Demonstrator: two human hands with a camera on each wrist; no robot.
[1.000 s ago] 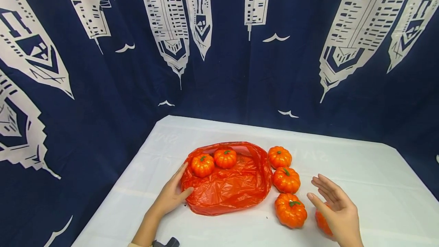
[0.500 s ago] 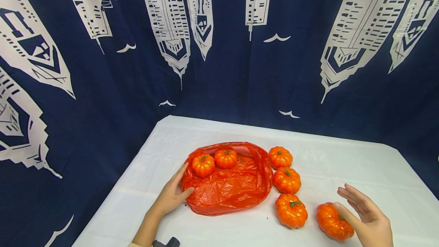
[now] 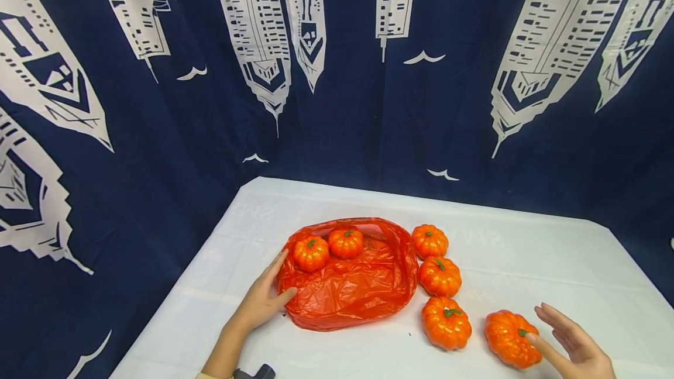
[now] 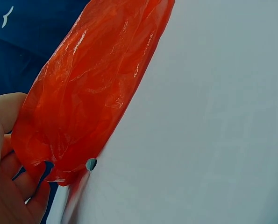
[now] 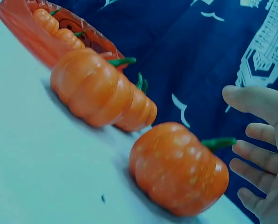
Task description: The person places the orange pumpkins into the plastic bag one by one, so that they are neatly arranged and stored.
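A red plastic bag (image 3: 347,300) lies on the white table with its mouth spread wide. Inside sit two orange toy pumpkins, one at the left (image 3: 312,254) and one beside it (image 3: 346,243). My left hand (image 3: 262,298) rests against the bag's left side, fingers and thumb spread; its fingers are partly hidden behind red plastic (image 4: 78,98) in the left wrist view. On the right, my right hand (image 3: 576,347) hovers with parted fingers beside a larger pumpkin (image 3: 509,338), its thumb overlapping the green stem. A gap shows between hand and pumpkin (image 5: 178,170) in the right wrist view.
Along the bag's right side runs a row of pumpkins: a far one (image 3: 429,241), a middle one (image 3: 440,277) and a nearer one (image 3: 446,325). A dark blue curtain (image 3: 342,157) with white buildings hangs behind the table (image 3: 553,262).
My right hand has moved right and a little toward me, uncovering the rightmost pumpkin, which it mostly hid before. My left hand and the bag have stayed put.
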